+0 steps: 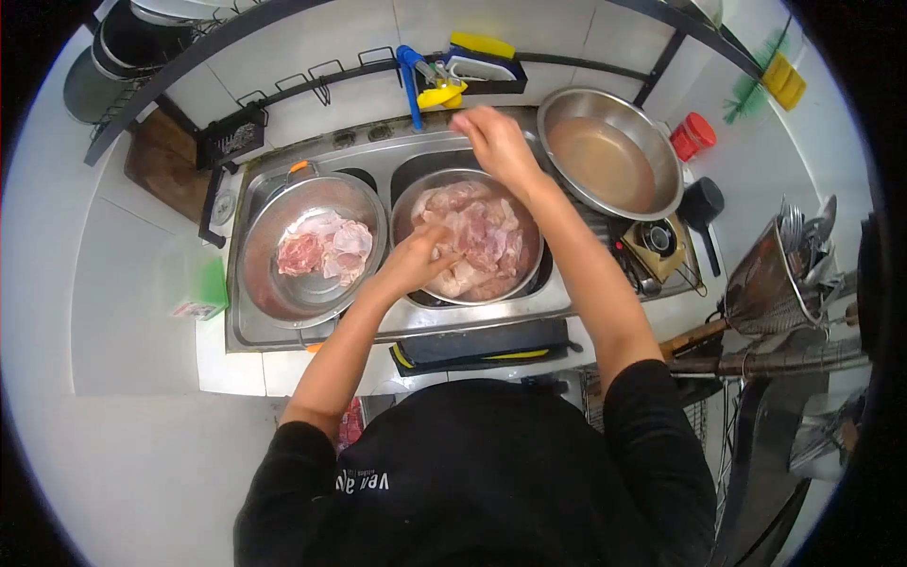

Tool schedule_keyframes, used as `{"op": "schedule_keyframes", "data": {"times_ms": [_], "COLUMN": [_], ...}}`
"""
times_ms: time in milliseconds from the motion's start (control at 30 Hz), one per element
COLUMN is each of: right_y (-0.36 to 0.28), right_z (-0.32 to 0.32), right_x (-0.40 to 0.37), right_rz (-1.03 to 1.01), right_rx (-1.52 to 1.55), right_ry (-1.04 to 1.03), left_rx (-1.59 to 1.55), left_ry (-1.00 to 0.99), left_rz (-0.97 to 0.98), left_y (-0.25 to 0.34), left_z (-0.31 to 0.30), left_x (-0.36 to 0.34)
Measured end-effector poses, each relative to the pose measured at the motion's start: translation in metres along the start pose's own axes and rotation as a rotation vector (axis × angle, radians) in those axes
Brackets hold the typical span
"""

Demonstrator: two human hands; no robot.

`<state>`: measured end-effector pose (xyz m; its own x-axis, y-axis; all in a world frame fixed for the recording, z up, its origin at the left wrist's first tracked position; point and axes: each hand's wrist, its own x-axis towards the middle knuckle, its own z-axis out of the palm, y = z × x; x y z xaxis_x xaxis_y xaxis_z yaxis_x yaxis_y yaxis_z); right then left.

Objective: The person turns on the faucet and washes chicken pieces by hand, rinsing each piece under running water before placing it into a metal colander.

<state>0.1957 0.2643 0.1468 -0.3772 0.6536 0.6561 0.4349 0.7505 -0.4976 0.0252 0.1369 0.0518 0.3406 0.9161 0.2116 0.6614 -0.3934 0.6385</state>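
Observation:
Pieces of raw chicken (487, 236) fill a round metal bowl (536, 269) in the right sink basin. My left hand (416, 262) reaches in over the bowl's left side, its fingers closed on a piece of the chicken. Above the bowl's far rim hovers my right hand (498, 144), fingers curled together with nothing visible in them, just right of the yellow tap handle (441, 95). In the left basin, a metal colander-like bowl (269, 283) with orange handles holds a few more raw chicken pieces (326, 250).
A large metal basin (668, 175) of cloudy water stands right of the sink, near a small gas burner (658, 238). A blue hose (412, 90) hangs at the tap. Utensils fill a mesh basket (761, 293) on the right. A dark rack rail (283, 92) spans the back wall.

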Motion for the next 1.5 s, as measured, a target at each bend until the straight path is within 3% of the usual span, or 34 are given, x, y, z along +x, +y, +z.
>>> {"op": "schedule_keyframes", "data": {"times_ms": [67,100,200,267,300,333,467,533,700,800,867,933,967,1000,1033,1067,1133,1167,1233,1267,1333,1433,1467,1500], "right_y": [0.012,0.02,0.042,0.055,0.054,0.061,0.083,0.094,0.135,0.136,0.157,0.177,0.209,0.216,0.215,0.214,0.211,0.211,0.225,0.231,0.223,0.224,0.232,0.194], "right_z": [0.007,0.011,0.013,0.011,0.002,0.002,0.016,0.028,0.1,0.124,0.146,0.158,0.189,0.198,0.202,0.204,0.195,0.192,0.196,0.197,0.183,0.172,0.171,0.146], "right_x": [0.033,0.047,0.067,0.067,0.07,0.067,0.047,0.027,-0.017,-0.015,-0.018,-0.037,-0.067,-0.089,-0.115,-0.128,-0.118,-0.114,-0.099,-0.091,-0.069,-0.057,-0.063,-0.047], "right_rz": [-0.03,-0.019,-0.026,0.03,0.173,0.173,0.22,0.56,1.2,1.046,0.992,0.638,0.406,0.407,0.245,0.079,0.164,0.251,0.359,0.466,0.484,0.631,0.63,0.828], "right_rx": [0.079,0.058,-0.028,-0.013,-0.098,-0.095,0.263,0.669,1.446,1.358,1.262,0.294,0.006,0.009,-0.204,-0.413,-0.458,-0.503,-0.427,-0.357,-0.308,0.206,0.2,0.545], "right_ry": [0.023,-0.002,-0.012,0.025,-0.113,-0.118,-0.027,0.201,0.164,0.14,0.048,-0.43,-0.439,-0.448,-0.441,-0.425,-0.513,-0.599,-0.643,-0.681,-0.653,-0.366,-0.364,-0.369], "left_rx": [0.03,0.038,-0.118,-0.368,-0.456,-0.457,-0.667,-0.975,-1.036,-0.841,-0.389,-0.152,-0.208,-0.118,-0.029,-0.03,0.176,0.177,-0.172,-0.172,-0.476,-0.591,-0.595,-0.935], "left_ry": [0.053,0.06,0.017,-0.016,-0.027,-0.026,0.102,0.214,0.297,0.407,0.609,0.443,0.401,0.214,0.026,0.028,0.414,0.415,0.32,0.321,0.459,0.354,0.354,0.32], "left_rz": [0.171,0.161,-0.023,-0.294,-0.375,-0.379,-0.511,-0.653,-0.74,-0.746,-0.56,-0.481,-0.583,-0.58,-0.571,-0.576,-0.101,-0.108,-0.413,-0.416,-0.543,-0.655,-0.651,-0.679], "left_y": [-0.009,-0.014,-0.034,-0.05,-0.059,-0.069,-0.091,-0.093,-0.093,-0.099,-0.128,-0.156,-0.15,-0.135,-0.123,-0.142,-0.194,-0.193,-0.187,-0.188,-0.193,-0.185,-0.175,-0.159], "left_z": [0.011,0.016,0.021,0.024,0.024,0.027,0.033,0.036,0.037,0.043,0.067,0.089,0.095,0.088,0.081,0.101,0.155,0.155,0.151,0.149,0.145,0.125,0.118,0.108], "left_x": [0.029,0.041,0.077,0.098,0.109,0.12,0.158,0.176,0.211,0.216,0.208,0.182,0.164,0.144,0.129,0.116,0.097,0.092,0.083,0.083,0.086,0.103,0.113,0.125]}}
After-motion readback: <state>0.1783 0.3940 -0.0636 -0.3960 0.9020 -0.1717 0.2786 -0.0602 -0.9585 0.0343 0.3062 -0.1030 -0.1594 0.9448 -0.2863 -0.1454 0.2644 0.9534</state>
